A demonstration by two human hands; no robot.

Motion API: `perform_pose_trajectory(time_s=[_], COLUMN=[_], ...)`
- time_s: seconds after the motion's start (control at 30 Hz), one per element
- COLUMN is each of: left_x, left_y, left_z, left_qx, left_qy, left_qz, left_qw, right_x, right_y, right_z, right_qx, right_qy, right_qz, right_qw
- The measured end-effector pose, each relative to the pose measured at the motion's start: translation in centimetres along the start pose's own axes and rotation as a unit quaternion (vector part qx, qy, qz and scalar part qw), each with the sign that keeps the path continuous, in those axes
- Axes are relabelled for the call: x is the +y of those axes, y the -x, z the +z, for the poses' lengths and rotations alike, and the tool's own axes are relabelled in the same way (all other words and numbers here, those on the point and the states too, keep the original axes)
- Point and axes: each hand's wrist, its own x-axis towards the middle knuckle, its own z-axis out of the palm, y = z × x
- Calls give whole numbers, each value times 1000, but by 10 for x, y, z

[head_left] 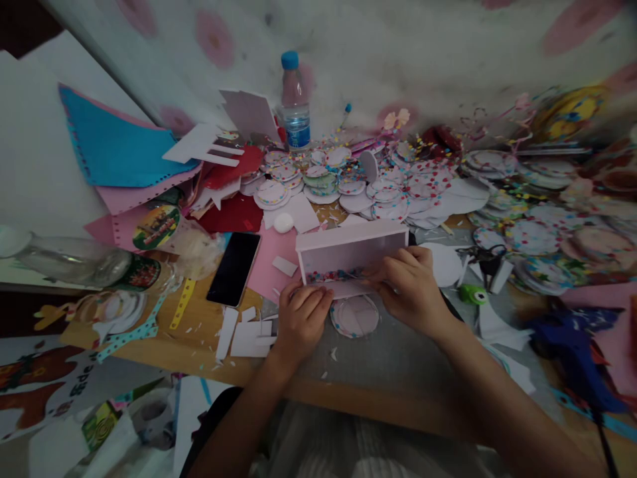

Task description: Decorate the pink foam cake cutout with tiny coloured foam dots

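A shallow white box [352,235] is tilted on the desk in front of me, its open side toward me. Small red and blue beads [329,274] lie along its lower inside edge. My left hand [304,315] is closed around the box's near left corner, thumb on the front edge. Over the right end reaches my right hand [411,285], its fingers pinched together among the beads; what they hold, if anything, is hidden. Just below the box lies a round white disc [355,317] with coloured dots around its rim.
Many decorated discs [388,192] are heaped behind the box. A water bottle [296,106] stands at the back. Left are a phone [235,268], paper scraps [249,337] and a lying bottle [99,259]. Scissors [486,262], a green punch [472,295] and a blue glue gun [577,352] lie right.
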Motion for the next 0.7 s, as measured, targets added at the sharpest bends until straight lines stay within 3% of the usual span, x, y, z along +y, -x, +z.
perform_pose_trajectory(time_s=[0.43,0.57,0.7], left_x=[0,-1,-1], left_y=[1,2,2], left_z=[0,1,1], left_qx=[-3,-4,-3], left_qy=[8,11,8], left_qz=[0,-1,-7], left_qw=[1000,1000,1000], right_x=[2,-2,-7], right_y=[1,-1,-1], right_z=[4,1,-3], right_qx=[1,65,199], right_qy=[-1,-35,-127], right_qz=[-14,10,134], right_qw=[1000,997,963])
